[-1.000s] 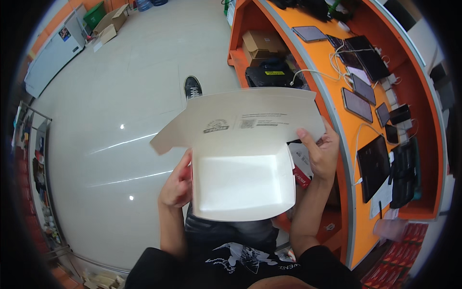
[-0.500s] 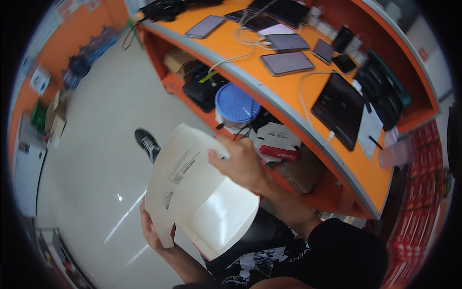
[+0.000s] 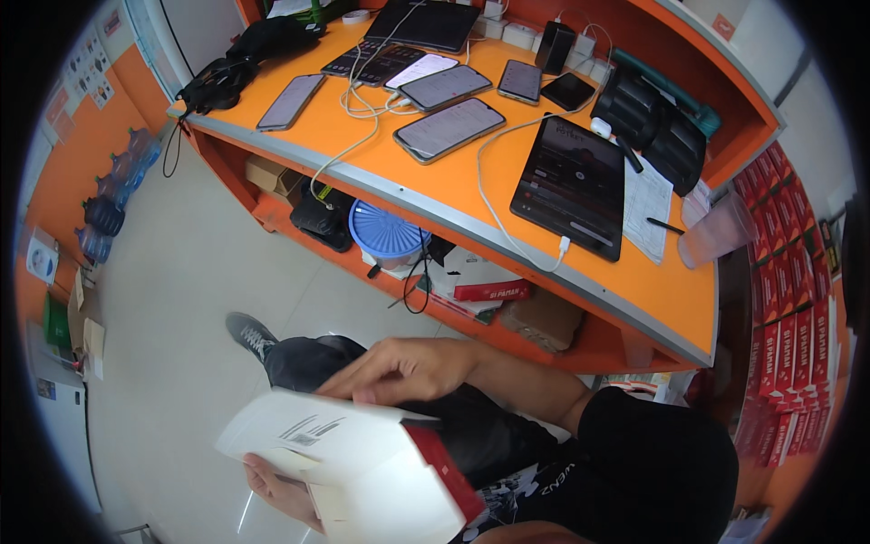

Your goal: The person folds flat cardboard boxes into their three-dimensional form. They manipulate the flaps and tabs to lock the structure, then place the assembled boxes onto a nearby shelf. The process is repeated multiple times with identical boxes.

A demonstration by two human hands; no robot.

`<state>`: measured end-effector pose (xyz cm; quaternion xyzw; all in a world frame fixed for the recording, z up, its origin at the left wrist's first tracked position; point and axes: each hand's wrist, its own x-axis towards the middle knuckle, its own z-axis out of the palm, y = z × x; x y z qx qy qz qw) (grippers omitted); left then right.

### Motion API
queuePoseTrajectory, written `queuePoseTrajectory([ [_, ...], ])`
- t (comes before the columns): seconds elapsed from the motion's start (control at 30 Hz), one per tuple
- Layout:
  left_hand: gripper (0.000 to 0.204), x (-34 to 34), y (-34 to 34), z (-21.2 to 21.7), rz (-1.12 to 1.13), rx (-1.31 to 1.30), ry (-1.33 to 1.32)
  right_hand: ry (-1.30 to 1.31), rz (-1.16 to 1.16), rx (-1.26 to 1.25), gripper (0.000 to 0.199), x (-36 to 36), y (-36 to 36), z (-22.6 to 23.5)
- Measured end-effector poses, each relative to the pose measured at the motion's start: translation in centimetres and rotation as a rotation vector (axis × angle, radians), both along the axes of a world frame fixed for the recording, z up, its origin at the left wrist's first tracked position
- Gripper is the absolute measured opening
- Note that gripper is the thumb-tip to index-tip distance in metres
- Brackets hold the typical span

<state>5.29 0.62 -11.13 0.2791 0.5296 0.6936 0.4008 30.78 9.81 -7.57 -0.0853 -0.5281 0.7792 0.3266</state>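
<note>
Beside right hand [image 3: 403, 370], against left hand [image 3: 279, 490], open white box [image 3: 390, 494]

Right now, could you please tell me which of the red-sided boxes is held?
The open box in the left hand, its pale inside showing; the shelf box under the counter and the stacked boxes at the right edge are untouched.

Right hand [image 3: 412, 367], fingers [image 3: 349, 381] bent, forearm [image 3: 521, 376] slanting; left hand [image 3: 279, 490] partly hidden.
</note>
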Motion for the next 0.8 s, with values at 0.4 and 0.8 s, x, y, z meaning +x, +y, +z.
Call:
queuePoseTrajectory([
  [0.4, 0.047, 0.4, -0.3, -1.3, 0.137, -0.003, -0.071, 0.090, -0.023, 0.236, 0.049, -0.4, -0.2, -1.5],
  [0.8, 0.034, -1.7, -1.9, -2.9, -0.059, 0.184, -0.088, -0.361, -0.393, 0.283, 0.026, -1.5, -1.9, 0.1],
])
